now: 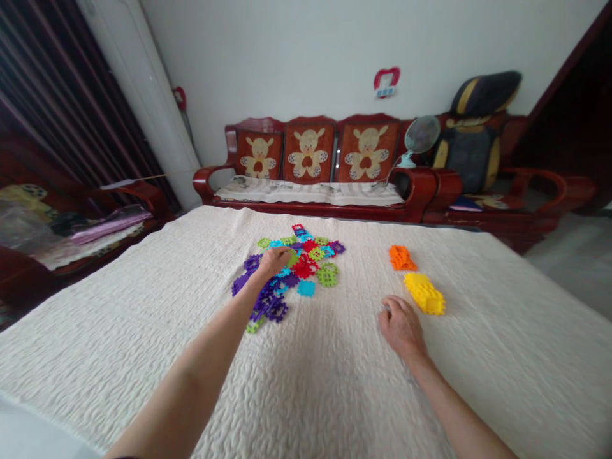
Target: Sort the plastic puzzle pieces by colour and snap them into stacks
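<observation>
My left hand is over the middle of a loose pile of notched plastic pieces, its fingers closed at a green piece. Purple pieces lie below and left of it; red pieces, a green piece and a flat blue square lie to its right. My right hand rests on the cloth with its fingers curled, and what they hold, if anything, is hidden. Just beyond it are a yellow stack and, farther back, an orange stack.
A cream quilted cloth covers the table. Behind the table's far edge stands a wooden sofa with bear cushions. A small fan and a chair-like backrest are at the back right.
</observation>
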The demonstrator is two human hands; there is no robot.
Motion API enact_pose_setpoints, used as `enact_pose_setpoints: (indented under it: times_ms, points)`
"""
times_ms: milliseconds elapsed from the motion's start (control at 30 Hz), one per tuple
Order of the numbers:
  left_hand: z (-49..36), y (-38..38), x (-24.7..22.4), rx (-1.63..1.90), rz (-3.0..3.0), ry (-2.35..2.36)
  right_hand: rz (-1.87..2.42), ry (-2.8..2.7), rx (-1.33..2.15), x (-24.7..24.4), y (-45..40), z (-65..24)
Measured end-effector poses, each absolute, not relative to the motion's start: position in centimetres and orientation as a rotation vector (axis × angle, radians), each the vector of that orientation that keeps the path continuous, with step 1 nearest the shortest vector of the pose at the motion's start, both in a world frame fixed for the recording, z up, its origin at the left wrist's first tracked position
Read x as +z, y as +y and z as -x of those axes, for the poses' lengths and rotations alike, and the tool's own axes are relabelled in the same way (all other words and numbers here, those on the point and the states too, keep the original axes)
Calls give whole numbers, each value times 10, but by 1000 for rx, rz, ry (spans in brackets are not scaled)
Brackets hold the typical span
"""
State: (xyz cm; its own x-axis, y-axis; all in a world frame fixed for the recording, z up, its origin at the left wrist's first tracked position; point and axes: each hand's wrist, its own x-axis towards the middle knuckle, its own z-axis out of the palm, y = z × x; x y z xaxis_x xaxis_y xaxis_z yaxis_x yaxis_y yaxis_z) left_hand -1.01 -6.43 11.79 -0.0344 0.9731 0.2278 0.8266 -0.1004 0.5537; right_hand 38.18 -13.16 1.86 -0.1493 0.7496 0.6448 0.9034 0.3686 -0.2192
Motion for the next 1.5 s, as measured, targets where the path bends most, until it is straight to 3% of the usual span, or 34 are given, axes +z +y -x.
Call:
enact_pose_setpoints:
  times_ms: [300,567,833,1067,1333,1500]
  points:
    - [-61,-39,103,832,-2007,1690,1417,-1829,-64,38,-76,-349]
    - [52,-2,130,718,-1955,2198,1260,-1893,112,42,-22,-307]
    - [105,19,114,401,-1997,2112,1126,-2280,338,96,37,-185]
    - [122,42,99,147,-2104,1948,1198,-2559,363,98,76,-108]
    - [138,32,85,390,-2244,1795,1273,-2637,339,90,93,-82]
    - [132,27,81,755,-2190,1911,1169,-2520,363,102,81,-90]
